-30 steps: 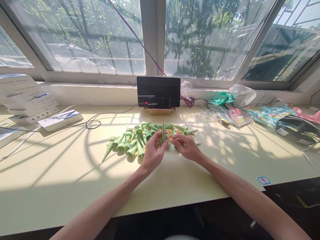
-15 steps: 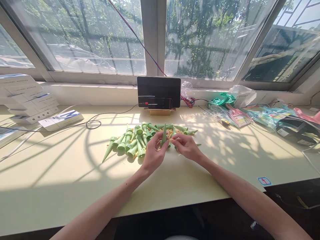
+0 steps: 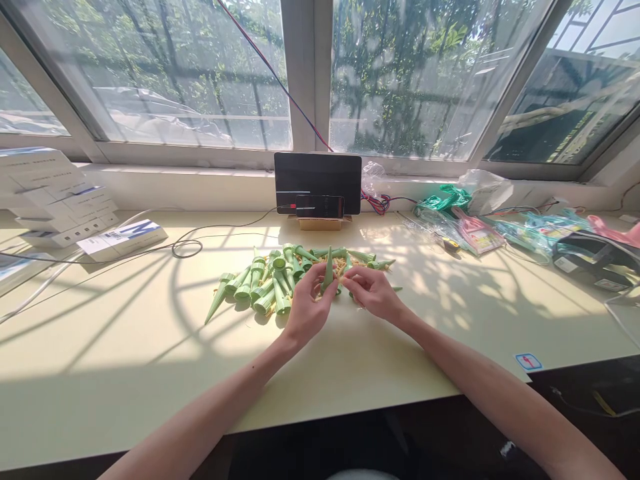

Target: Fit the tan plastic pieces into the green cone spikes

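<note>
My left hand is closed around a green plastic watering spike, its pointed tip up. Close beside it, my right hand has thumb and forefinger pinched together near the spike's side; whatever they hold is too small to make out. Under and behind both hands lies a pile of similar green spikes, hollow and cone-shaped, pointing different ways. Small yellowish pieces are scattered among them, partly hidden by my hands.
Behind the pile, a black tablet and a phone lean on a cardboard stand. White boxes are stacked at left, with cables nearby. Plastic bags and a black object lie at right.
The right hand's fingers have shifted very slightly beside the spike. My left hand and the pile look the same.
</note>
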The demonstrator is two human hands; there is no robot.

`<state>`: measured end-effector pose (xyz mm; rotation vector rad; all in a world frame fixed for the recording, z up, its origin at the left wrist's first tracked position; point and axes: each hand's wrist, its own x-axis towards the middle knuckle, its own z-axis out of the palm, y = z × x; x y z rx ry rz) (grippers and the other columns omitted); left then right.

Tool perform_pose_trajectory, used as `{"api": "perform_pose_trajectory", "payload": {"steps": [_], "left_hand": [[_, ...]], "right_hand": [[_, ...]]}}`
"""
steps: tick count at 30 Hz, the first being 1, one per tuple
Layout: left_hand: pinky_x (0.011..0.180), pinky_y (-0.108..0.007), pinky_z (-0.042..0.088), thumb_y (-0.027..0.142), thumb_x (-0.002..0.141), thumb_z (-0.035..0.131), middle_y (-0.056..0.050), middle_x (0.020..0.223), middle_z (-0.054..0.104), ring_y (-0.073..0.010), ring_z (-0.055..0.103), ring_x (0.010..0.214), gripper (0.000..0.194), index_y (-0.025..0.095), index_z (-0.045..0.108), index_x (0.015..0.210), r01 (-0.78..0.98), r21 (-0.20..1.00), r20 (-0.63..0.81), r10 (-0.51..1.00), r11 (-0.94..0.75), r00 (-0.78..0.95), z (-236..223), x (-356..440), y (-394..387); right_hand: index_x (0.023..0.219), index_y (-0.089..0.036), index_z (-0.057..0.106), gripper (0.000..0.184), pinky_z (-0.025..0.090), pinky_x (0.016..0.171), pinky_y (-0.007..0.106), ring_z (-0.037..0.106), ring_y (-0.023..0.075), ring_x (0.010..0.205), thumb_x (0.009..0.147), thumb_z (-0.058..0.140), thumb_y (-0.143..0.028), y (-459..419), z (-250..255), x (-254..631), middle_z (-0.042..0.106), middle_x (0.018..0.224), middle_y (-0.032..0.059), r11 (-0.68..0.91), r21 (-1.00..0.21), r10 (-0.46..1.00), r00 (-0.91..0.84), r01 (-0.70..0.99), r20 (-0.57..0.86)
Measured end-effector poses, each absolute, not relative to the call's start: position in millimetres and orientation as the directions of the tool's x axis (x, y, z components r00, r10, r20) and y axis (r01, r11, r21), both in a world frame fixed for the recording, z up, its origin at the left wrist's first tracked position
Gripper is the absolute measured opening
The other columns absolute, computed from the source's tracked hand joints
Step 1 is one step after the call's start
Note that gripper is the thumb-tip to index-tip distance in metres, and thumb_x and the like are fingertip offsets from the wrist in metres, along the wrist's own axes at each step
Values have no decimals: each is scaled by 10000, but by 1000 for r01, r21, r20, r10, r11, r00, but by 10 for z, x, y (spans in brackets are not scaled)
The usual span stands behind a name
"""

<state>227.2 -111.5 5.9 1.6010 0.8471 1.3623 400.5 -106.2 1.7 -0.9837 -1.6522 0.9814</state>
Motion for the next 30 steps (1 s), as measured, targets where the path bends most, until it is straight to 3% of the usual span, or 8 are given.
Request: {"api": "perform_pose_trajectory", "payload": {"steps": [30], "left_hand": [[798, -285, 534, 301, 890, 660, -31, 967, 636, -173, 626, 931, 205, 244, 631, 1085, -12, 913, 403, 899, -407, 172, 57, 2271, -1107]], "right_hand": [[839, -188, 571, 358, 239, 404, 233, 339, 75, 399, 910, 621, -534, -1074, 54, 3978, 384, 500, -80, 330, -934, 925, -244, 135, 292]]}}
